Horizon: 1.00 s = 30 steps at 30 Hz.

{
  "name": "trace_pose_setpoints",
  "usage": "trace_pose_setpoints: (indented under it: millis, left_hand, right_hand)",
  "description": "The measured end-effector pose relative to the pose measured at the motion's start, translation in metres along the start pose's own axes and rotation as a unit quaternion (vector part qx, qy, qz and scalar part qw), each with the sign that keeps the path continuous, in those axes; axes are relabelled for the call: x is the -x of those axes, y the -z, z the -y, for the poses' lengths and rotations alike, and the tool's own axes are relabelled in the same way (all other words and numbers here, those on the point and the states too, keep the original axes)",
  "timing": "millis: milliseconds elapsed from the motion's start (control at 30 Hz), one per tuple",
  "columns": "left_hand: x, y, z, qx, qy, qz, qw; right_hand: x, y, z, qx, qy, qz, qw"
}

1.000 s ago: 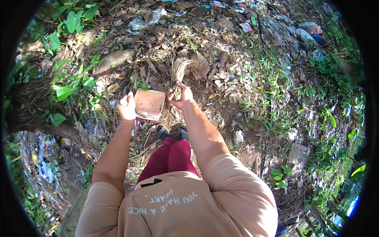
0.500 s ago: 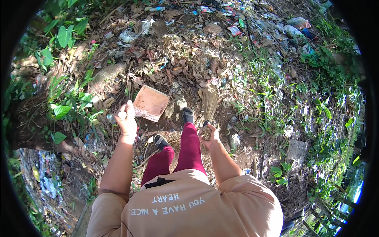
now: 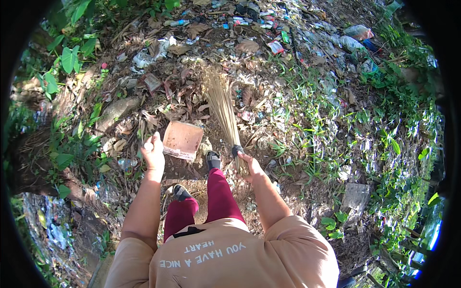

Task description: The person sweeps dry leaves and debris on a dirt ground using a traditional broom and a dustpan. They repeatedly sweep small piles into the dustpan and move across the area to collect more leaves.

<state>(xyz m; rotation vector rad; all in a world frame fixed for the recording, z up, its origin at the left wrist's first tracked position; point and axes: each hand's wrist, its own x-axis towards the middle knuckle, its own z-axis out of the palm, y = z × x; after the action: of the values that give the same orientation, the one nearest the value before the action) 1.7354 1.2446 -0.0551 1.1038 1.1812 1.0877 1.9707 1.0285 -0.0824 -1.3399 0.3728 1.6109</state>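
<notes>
while gripped at its dark band, pale straw broom (image 3: 222, 103) fans over leaves

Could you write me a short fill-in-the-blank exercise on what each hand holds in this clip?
1. The right hand grips a stick broom by its bound ____ end.
2. The left hand holds a dustpan whose colour is ____.
3. The broom's bristles point ____ from the person, over dry leaves and litter.
4. The person's trousers are dark ____.

Missing words: handle; brown; away; red
</notes>
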Motion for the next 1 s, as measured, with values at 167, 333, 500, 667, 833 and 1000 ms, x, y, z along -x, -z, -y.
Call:
trace_pose_setpoints:
  millis: [167,333,500,667,833,1000]
  left_hand:
    - [-0.014,0.001,0.024,0.019,0.002,-0.001,1.000]
    - [-0.023,-0.005,0.038,0.026,-0.006,-0.002,1.000]
    - [-0.034,-0.014,0.036,0.037,0.013,-0.009,0.999]
    - [-0.049,-0.043,0.031,-0.023,-0.003,0.017,1.000]
    - [-0.055,-0.059,0.023,-0.067,0.002,0.030,0.997]
    - [-0.063,-0.052,0.029,-0.024,-0.011,-0.005,1.000]
  right_hand:
    - [-0.003,0.089,0.009,-0.072,-0.006,-0.127,0.989]
    - [-0.097,0.087,0.047,-0.236,-0.141,-0.122,0.954]
    - [-0.134,-0.003,0.073,-0.120,-0.139,0.056,0.981]
    - [-0.079,-0.006,0.091,-0.025,-0.087,0.076,0.993]
    - [-0.018,0.088,0.089,0.017,-0.035,-0.005,0.999]
    - [-0.054,0.156,0.090,-0.098,-0.043,-0.151,0.983]
